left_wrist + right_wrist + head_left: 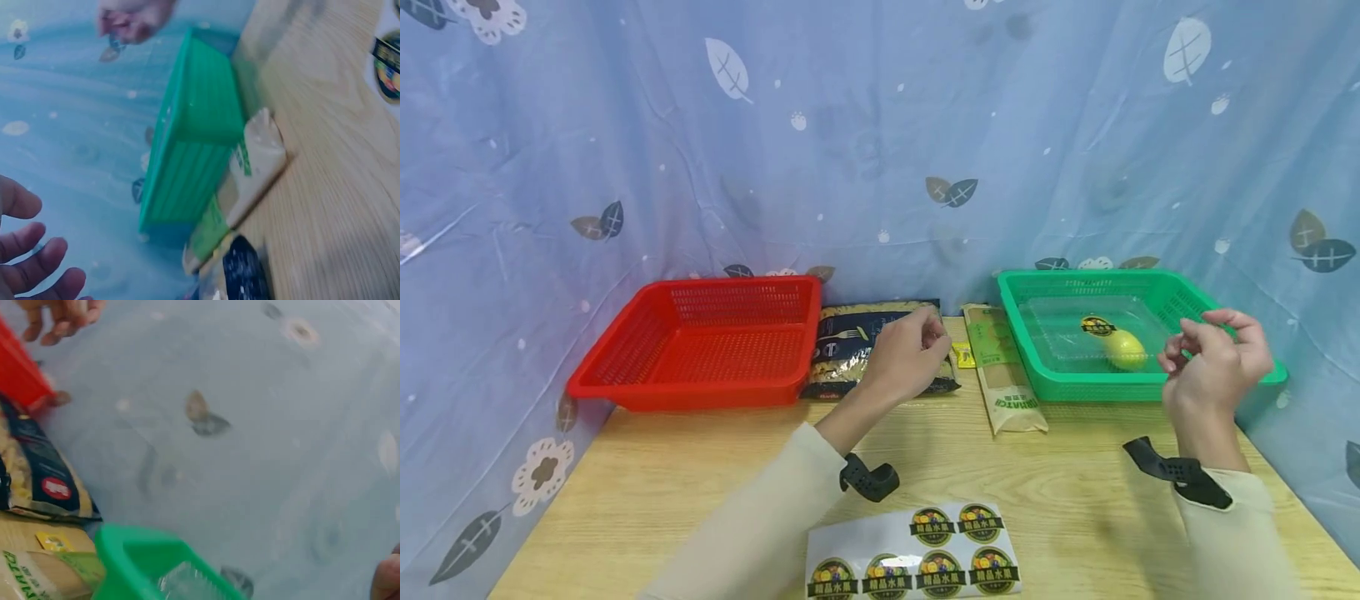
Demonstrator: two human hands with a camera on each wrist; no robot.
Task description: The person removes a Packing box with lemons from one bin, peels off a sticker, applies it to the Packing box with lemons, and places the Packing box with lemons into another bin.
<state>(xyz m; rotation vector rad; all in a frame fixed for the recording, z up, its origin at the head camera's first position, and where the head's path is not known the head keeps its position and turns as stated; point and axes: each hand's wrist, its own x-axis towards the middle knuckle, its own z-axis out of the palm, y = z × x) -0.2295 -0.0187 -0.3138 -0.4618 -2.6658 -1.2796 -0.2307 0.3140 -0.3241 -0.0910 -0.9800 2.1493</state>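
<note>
My left hand hovers over a dark-blue and clear bag of pasta, its fingers loosely bent and holding nothing. In the left wrist view, the fingers of that hand are spread apart. Near the right rim of a green basket, my right hand is raised with relaxed, empty fingers. Inside the basket lies a clear plastic box bearing a round black-and-gold fruit sticker. A yellow lemon-like fruit shows there too; whether it is within the box is hard to tell.
A red basket stands on the left. Between the baskets lie a long paper-wrapped noodle pack and a small yellow packet. A white sheet of round stickers lies at the table's front. A blue patterned curtain hangs behind.
</note>
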